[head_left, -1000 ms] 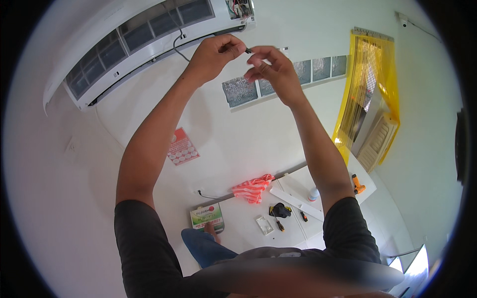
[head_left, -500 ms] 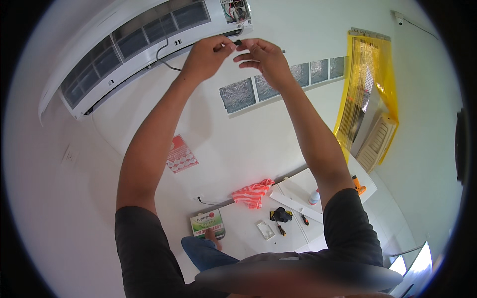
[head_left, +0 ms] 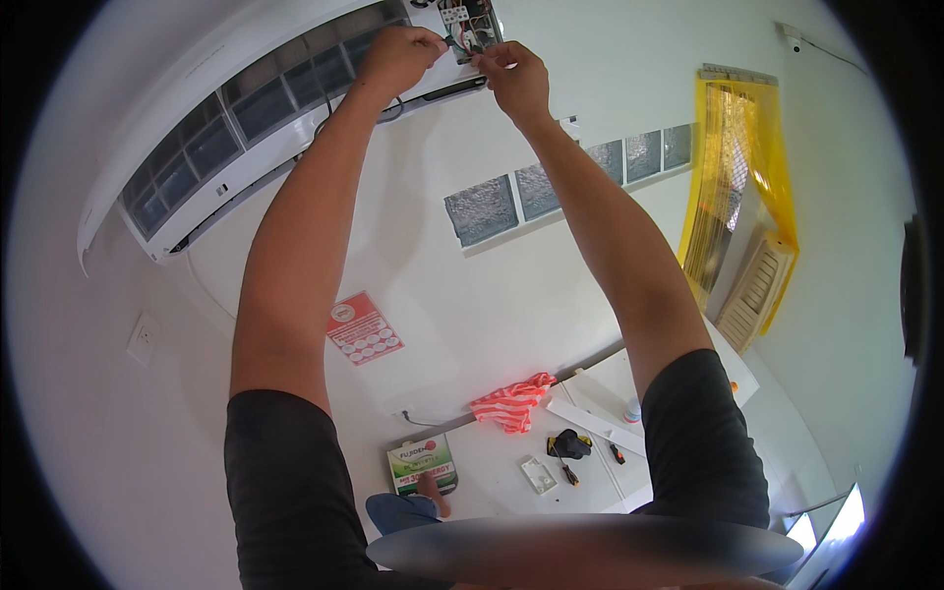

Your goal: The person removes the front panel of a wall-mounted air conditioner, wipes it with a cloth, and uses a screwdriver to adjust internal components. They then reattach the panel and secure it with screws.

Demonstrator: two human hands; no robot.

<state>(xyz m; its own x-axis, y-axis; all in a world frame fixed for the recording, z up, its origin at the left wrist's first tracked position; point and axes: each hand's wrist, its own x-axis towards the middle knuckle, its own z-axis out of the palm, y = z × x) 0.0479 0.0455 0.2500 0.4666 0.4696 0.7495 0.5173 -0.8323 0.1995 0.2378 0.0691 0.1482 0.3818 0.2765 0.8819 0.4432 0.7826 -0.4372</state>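
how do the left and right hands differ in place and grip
The bare left hand shows against the long white plastic air conditioner, the bare right hand mostly against the pale wall. The left hand's grip is on a small dark piece; what the right hand holds, if anything, is too small to tell. Both are raised, fingertips close to the open compartment of coloured wires.

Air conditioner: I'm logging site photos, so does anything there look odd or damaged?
On the air conditioner, wires show uncovered at the right end, odd because such wiring is usually enclosed; no damage is evident.
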